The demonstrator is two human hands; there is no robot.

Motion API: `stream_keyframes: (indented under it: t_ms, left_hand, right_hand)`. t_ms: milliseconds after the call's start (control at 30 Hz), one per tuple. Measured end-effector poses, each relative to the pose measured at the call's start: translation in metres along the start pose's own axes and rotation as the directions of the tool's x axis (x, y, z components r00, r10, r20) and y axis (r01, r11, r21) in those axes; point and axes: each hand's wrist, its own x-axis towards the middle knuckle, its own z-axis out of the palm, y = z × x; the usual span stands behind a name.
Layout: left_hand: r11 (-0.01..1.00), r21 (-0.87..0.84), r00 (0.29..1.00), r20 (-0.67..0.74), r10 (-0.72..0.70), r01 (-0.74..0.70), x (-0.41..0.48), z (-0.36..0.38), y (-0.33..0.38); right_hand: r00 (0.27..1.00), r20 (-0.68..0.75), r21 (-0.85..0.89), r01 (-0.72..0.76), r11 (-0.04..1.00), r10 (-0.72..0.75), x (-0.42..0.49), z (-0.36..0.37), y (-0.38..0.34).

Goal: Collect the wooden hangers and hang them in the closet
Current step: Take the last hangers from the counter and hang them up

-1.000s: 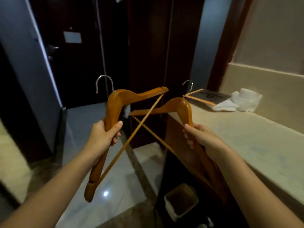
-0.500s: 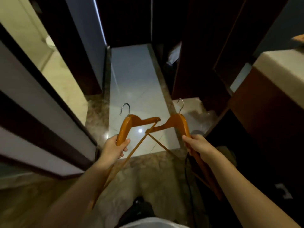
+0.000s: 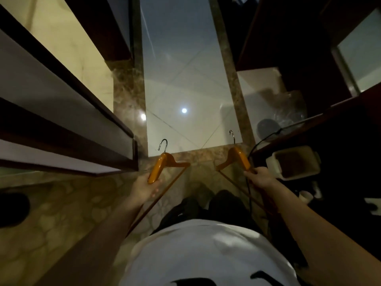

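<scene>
1. Your left hand [image 3: 144, 188] was curled round one shoulder of the left hanger [image 3: 159, 167], well to the left of the waste bin [image 3: 272, 162], with the hook pointing up and away from you
2. Your right hand [image 3: 260, 179] gripped the right hanger [image 3: 237, 156] the same way, just beside the bin's near-left corner
3. The two hangers were apart with the bars not crossing, which is how you'd want them for the carry imo. Tangled bars would make hooking them on fiddly
4. For this step I'd turn both hooks the same way and lift your view, since you were looking down at the floor and no closet rail was in shot
5. Watch the black cable [image 3: 249, 195] running down past the right hanger next to the bin. I couldn't tell whether it touched the wood or your hand
6. The lower ends of both hangers were lost behind your forearms, and everything beyond the bin was too dark to make out
</scene>
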Motion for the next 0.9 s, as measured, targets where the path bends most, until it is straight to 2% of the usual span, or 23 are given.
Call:
stream_keyframes:
  t_ms: [233,433,667,800,900]
  left_hand:
    - [0.976,0.124,0.983,-0.007,-0.182,0.181,0.047,0.006,0.006]
    - [0.946,0.206,0.968,-0.058,-0.246,0.252,0.099,0.016,0.055]
    - [0.96,0.19,0.979,-0.054,-0.198,0.205,0.167,0.035,0.157]
    - [0.966,0.203,0.985,-0.089,-0.147,0.162,0.201,0.034,0.205]
    - [0.964,0.204,0.981,-0.127,-0.144,0.168,0.223,0.022,0.229]
  right_hand:
    - [0.986,-0.037,-0.121,-0.168,0.978,0.165,0.049,-0.024,0.005]
    - [0.972,-0.013,-0.142,-0.233,0.962,0.233,0.108,-0.078,-0.021]
    - [0.972,0.016,-0.175,-0.229,0.957,0.236,0.171,-0.145,-0.09]
    - [0.98,0.031,-0.246,-0.184,0.952,0.197,0.202,-0.162,-0.141]
    - [0.983,0.099,-0.242,-0.125,0.962,0.153,0.225,-0.164,-0.189]
